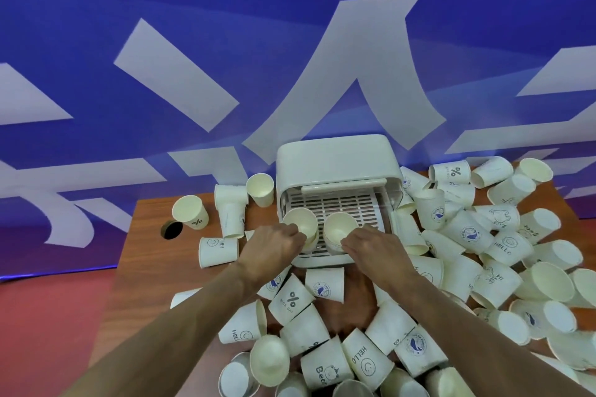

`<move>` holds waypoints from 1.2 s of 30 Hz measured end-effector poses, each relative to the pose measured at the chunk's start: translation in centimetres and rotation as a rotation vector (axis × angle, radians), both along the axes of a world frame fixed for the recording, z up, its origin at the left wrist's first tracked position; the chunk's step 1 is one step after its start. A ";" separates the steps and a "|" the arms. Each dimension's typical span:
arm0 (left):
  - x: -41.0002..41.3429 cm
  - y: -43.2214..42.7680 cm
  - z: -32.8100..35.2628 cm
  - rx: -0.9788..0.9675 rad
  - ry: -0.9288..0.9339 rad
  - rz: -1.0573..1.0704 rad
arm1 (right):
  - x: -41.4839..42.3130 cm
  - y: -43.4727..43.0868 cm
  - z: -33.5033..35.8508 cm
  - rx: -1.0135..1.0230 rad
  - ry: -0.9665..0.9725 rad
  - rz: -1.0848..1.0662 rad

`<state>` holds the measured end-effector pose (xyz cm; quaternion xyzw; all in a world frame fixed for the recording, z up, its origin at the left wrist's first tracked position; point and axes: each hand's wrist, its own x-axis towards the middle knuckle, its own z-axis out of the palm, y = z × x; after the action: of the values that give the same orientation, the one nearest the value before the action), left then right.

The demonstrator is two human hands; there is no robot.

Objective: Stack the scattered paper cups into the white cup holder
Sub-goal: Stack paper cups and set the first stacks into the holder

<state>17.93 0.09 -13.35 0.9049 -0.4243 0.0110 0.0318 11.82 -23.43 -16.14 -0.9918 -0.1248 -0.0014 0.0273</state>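
Blue backdrop (96, 26) with big white strokes fills the view behind a wooden tabletop (151, 267), and a strip of red floor (48, 316) shows past its left edge. At the middle of the far edge sits the white cup holder (335, 158), its front open towards me and its slatted tray (342, 203) showing.

My left hand (274, 245) has its fingers curled round the left cup (301, 224) and holds it over the front left part of the tray, mouth tilted up towards me. My right hand (367, 245) grips the right cup (340, 229) the same way, just beside the first, over the middle of the tray's front. I cannot tell whether either cup rests on the tray or hangs just above it.

Loose paper cups (483, 235) lie heaped along the right side of the tabletop, most on their sides, some printed with "HELLO". More of them crowd the near edge under my forearms. Towards the left edge only a few are spread out: an upright cup (190, 213) stands near the far left corner, just beside a round hole (172, 229) in the wood, and a fallen cup (219, 251) lies nearer to me.
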 end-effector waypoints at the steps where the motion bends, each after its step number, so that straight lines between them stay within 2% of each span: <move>1: 0.2 0.0 -0.4 0.038 0.019 -0.002 | 0.2 0.0 -0.1 0.007 -0.001 0.002; 4: 0.8 0.0 -1.7 0.108 0.085 0.000 | 0.8 0.0 -0.5 0.043 -0.018 0.010; 10: 1.4 -1.1 -3.0 0.051 0.177 0.019 | 1.8 -0.5 -1.2 0.123 -0.073 -0.015; 20: 1.1 -1.1 -2.6 0.047 0.192 0.035 | 0.7 -0.7 -0.8 0.071 -0.037 -0.004; 23: 0.9 -0.2 -1.3 0.000 0.150 -0.004 | 0.1 -0.5 -0.3 0.153 -0.108 -0.021; 26: 0.6 1.6 -0.5 -0.020 0.124 -0.044 | -0.2 0.3 0.0 0.163 -0.188 0.111; 29: 0.1 4.6 -0.3 0.019 0.117 0.009 | -0.3 2.5 0.1 0.180 -0.242 0.286; 36: -2.7 15.4 0.7 0.101 0.150 0.297 | 1.3 12.1 -0.1 0.156 -0.040 0.510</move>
<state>15.27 15.45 -12.61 0.9564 -0.2821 -0.0735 0.0159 13.16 -11.37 -16.20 -0.9230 -0.3706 -0.0236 0.1009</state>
